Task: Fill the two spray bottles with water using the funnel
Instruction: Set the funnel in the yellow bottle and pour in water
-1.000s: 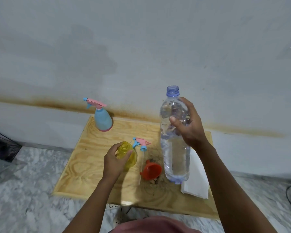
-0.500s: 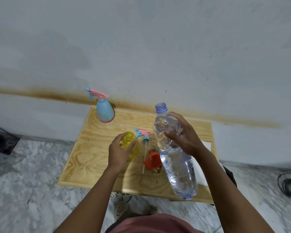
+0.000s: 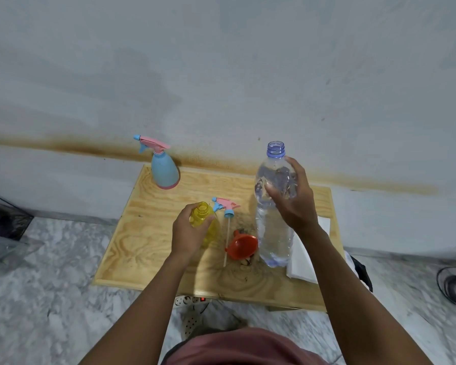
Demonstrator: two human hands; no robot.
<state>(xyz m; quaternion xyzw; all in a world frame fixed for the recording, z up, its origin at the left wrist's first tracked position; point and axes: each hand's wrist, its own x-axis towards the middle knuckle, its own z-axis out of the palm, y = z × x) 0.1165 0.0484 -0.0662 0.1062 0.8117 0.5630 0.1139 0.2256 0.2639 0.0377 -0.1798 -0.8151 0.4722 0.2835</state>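
The clear water bottle (image 3: 273, 206) is upright over the right half of the wooden counter (image 3: 142, 233), its long axis near vertical and its open, capless neck pointing up. The right hand (image 3: 294, 206) is wrapped round its upper part; whether its base rests on the wood cannot be told. The left hand (image 3: 186, 234) grips the shoulder of the yellow spray bottle (image 3: 203, 216), which stands upright near the middle with its open neck upward. Just beside it lies the detached spray head (image 3: 225, 205), nozzle to the left and its thin tube running toward the near edge. The orange funnel (image 3: 241, 246) lies on its side between that tube and the water bottle, wide mouth toward the person, spout toward the wall. The blue spray bottle (image 3: 163, 169) stands capped at the far left corner, nozzle pointing left. A white folded sheet (image 3: 304, 262) lies at the right edge. The counter sits against a stained pale wall (image 3: 221, 75) on a marbled floor (image 3: 50, 299); its left half is bare wood, and a power strip (image 3: 190, 300) shows below the near edge.
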